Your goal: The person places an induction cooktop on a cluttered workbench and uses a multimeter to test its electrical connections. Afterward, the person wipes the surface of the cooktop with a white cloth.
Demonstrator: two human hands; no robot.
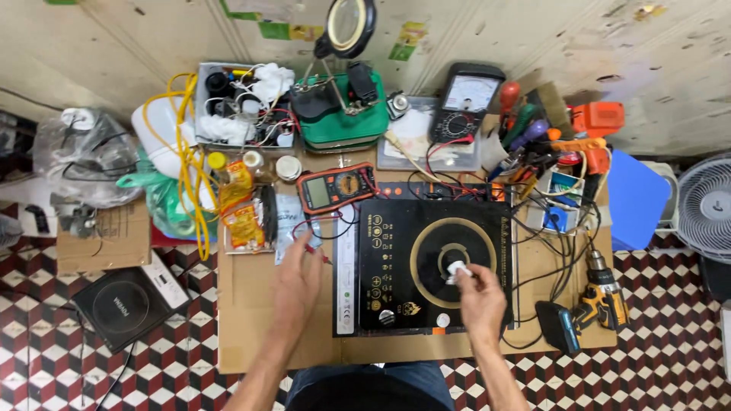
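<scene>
Down at the bench [251,335], the person's right hand [481,301] is pinched shut on a small white wad [458,269], a cloth or tissue as far as I can tell, pressed onto the ringed centre of a black induction cooktop [426,262] that lies flat in front of them. The left hand [295,283] is blurred, fingers loosely spread, holding nothing I can make out; it hangs over the bench just beside a red test probe [314,251] whose lead runs up to an orange digital multimeter [337,187].

Outward from there the bench is crowded. Black and red wires [544,243] tangle along the cooktop's right edge, a yellow and black cordless drill [601,293] lies near the right corner, and an analogue meter [466,103] leans at the back beside a heap of screwdrivers [521,122]. A second, smaller cooktop [126,304] sits on the tiled floor to the left.

My worry is the clutter: a wide rubbing stroke could catch those wires and drag something off the edge, and the drifting left hand might snag the probe lead and pull the multimeter along.
</scene>
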